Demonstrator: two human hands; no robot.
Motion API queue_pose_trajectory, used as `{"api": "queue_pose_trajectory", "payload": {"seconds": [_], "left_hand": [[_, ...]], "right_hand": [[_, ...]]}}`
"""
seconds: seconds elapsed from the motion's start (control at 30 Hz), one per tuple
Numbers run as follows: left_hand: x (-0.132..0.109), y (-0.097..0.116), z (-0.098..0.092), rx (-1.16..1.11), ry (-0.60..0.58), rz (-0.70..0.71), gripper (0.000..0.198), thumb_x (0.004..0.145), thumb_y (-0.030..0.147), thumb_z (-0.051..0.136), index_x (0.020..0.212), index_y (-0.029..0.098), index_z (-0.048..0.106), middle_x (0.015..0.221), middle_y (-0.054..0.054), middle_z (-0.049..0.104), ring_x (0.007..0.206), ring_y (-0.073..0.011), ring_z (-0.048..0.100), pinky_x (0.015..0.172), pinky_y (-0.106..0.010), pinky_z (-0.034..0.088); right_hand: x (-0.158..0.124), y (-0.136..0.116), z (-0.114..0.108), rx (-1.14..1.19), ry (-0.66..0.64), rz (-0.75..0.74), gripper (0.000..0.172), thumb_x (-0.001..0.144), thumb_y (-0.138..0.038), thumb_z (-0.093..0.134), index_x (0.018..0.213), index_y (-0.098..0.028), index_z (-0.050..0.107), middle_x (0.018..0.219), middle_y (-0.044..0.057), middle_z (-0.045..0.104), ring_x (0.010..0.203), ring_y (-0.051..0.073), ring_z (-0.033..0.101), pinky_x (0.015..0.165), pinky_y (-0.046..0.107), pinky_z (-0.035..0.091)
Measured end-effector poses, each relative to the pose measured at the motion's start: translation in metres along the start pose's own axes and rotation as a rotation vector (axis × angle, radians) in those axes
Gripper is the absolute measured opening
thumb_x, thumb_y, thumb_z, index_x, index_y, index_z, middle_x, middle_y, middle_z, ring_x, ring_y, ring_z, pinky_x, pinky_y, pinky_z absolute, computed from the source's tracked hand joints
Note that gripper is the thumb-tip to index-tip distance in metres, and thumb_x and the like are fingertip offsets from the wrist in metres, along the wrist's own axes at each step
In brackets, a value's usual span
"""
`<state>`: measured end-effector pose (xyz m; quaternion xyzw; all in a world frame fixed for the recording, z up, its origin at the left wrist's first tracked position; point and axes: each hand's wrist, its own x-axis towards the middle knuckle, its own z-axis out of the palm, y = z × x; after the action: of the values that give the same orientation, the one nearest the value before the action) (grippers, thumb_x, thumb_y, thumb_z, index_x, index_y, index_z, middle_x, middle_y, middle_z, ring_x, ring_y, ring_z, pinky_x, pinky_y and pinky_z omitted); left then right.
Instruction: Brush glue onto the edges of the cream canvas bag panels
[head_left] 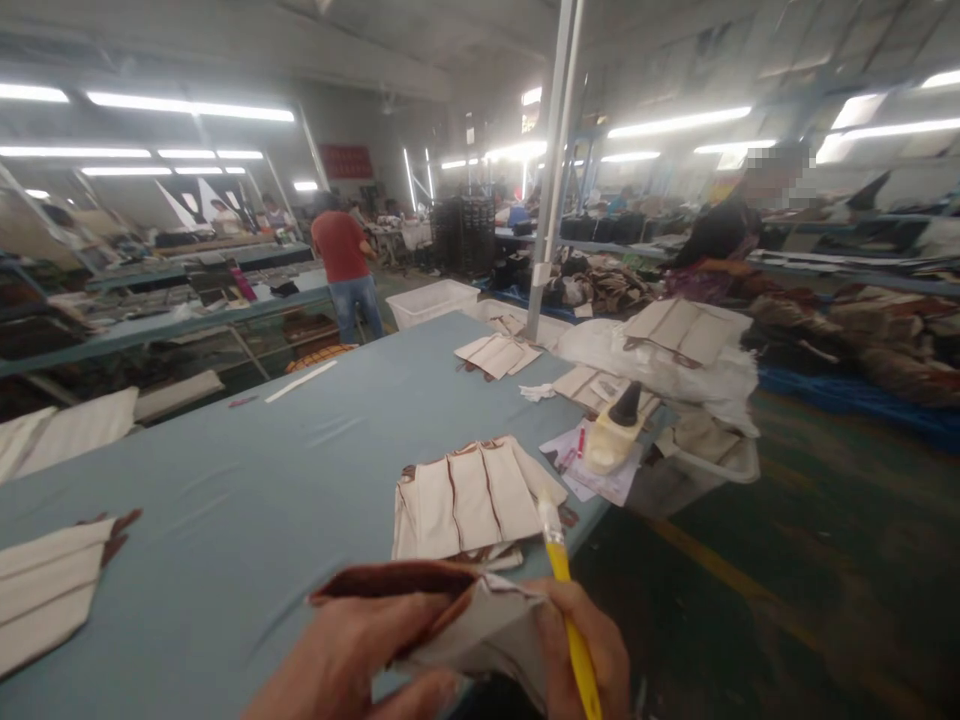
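Observation:
Low in the view, my left hand is closed on a cream fabric piece with a brown edge, its fingers along the brown part. My right hand grips a brush with a yellow handle, pale bristles pointing up and away. Its fingers also touch the right side of the fabric piece. Just beyond both hands, a stack of cream fabric pieces with brown seams lies on the blue-grey table. The brush tip overlaps the stack's right corner in view; whether they touch I cannot tell.
A cream bottle with a black nozzle lies on paper at the table's right edge. More fabric pieces lie at left. White bins and a metal post stand at the far end. People are farther off.

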<state>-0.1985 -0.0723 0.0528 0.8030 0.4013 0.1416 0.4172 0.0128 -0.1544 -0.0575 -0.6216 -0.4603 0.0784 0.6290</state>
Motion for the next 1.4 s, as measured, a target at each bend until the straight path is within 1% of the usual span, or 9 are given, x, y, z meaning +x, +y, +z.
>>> {"api": "queue_pose_trajectory", "payload": {"seconds": [0.1,0.3,0.57,0.7,0.97,1.07,1.17,1.27,1.4], "left_hand": [[0.004,0.015,-0.014,-0.279,0.068,-0.073,0.053,0.085,0.071,0.078,0.117,0.03,0.09,0.129,-0.015,0.083,0.115,-0.0383,0.076,0.093,-0.041,0.066],[0.008,-0.019,-0.013,-0.651,0.129,-0.401,0.071,0.079,0.087,0.078,0.092,0.017,0.083,0.083,-0.009,0.08,0.063,-0.0181,0.064,0.055,-0.024,0.05],[0.009,-0.007,-0.004,-0.017,0.413,0.192,0.04,0.113,0.041,0.05,0.106,0.023,0.085,0.098,-0.008,0.078,0.086,-0.022,0.07,0.08,-0.027,0.052],[0.015,0.005,-0.003,0.003,0.283,0.254,0.02,0.106,0.031,0.062,0.098,0.022,0.077,0.099,-0.006,0.08,0.091,-0.0211,0.072,0.086,-0.024,0.052],[0.037,-0.003,-0.004,-0.385,-0.057,-0.038,0.044,0.108,0.056,0.058,0.085,0.02,0.069,0.085,-0.003,0.071,0.079,-0.019,0.061,0.074,-0.024,0.05],[0.039,-0.012,0.001,-0.569,-0.085,-0.096,0.047,0.106,0.062,0.062,0.095,0.019,0.077,0.09,-0.005,0.072,0.086,-0.0213,0.063,0.082,-0.027,0.053],[0.041,-0.018,0.002,-0.725,-0.113,-0.145,0.047,0.102,0.063,0.068,0.105,0.019,0.082,0.093,-0.006,0.073,0.092,-0.0223,0.063,0.084,-0.027,0.053],[0.044,-0.022,-0.001,-0.808,-0.135,-0.188,0.051,0.095,0.067,0.077,0.104,0.017,0.083,0.09,-0.004,0.068,0.079,-0.016,0.056,0.069,-0.022,0.047],[0.048,-0.028,-0.007,-0.871,-0.189,-0.218,0.06,0.092,0.073,0.078,0.107,0.015,0.082,0.069,0.003,0.05,0.057,-0.0076,0.033,0.049,-0.018,0.026]], "right_hand": [[0.022,-0.003,-0.009,0.004,-0.037,-0.009,0.041,0.111,-0.053,0.057,0.094,-0.025,0.081,0.08,0.005,0.081,0.071,0.022,0.076,0.073,0.028,0.061],[0.048,0.002,-0.015,-0.015,0.03,-0.13,0.033,0.112,-0.042,0.057,0.095,-0.025,0.079,0.08,0.001,0.082,0.066,0.019,0.075,0.062,0.025,0.057],[0.052,-0.017,0.0,-0.012,-0.152,-0.345,0.02,0.112,-0.028,0.056,0.101,-0.025,0.073,0.08,-0.003,0.08,0.065,0.014,0.078,0.069,0.02,0.06],[0.044,-0.015,0.008,0.06,-0.219,-0.334,0.02,0.113,-0.027,0.054,0.102,-0.024,0.071,0.078,0.0,0.078,0.064,0.015,0.075,0.066,0.022,0.059],[0.068,-0.005,-0.005,0.048,-0.427,-0.348,0.033,0.117,-0.044,0.048,0.11,-0.021,0.071,0.08,0.002,0.079,0.06,0.015,0.072,0.061,0.025,0.057],[0.084,-0.007,-0.023,0.071,-0.306,-0.21,0.046,0.116,-0.057,0.045,0.127,-0.022,0.073,0.08,0.001,0.076,0.06,0.015,0.068,0.055,0.024,0.054],[0.092,-0.021,-0.035,0.292,-0.181,-0.002,0.045,0.114,-0.058,0.047,0.111,-0.025,0.077,0.06,-0.004,0.059,0.046,0.012,0.055,0.043,0.02,0.042],[0.093,-0.042,-0.03,0.508,-0.175,0.127,0.035,0.112,-0.048,0.056,0.09,-0.025,0.072,0.049,-0.009,0.042,0.034,0.008,0.031,0.036,0.019,0.024],[0.091,-0.06,-0.011,0.558,-0.217,0.09,0.031,0.111,-0.043,0.061,0.087,-0.025,0.07,0.049,-0.009,0.043,0.034,0.008,0.03,0.035,0.021,0.016]]}}
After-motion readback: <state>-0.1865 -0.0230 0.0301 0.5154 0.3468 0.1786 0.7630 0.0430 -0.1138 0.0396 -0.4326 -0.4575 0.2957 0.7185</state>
